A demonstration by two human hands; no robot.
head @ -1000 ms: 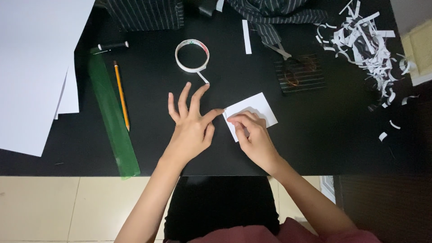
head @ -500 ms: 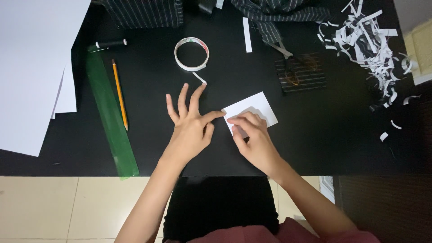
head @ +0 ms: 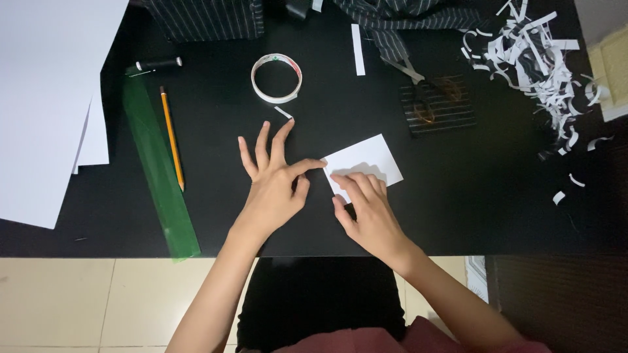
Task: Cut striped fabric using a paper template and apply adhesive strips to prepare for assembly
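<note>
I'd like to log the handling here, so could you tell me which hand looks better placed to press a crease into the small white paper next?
Probably the right hand: its fingers lie on the white paper. The left hand only pins the paper's left edge with its index fingertip, other fingers spread on the black table.

The right hand (head: 366, 209) hides the white card's (head: 369, 160) lower left corner.
</note>
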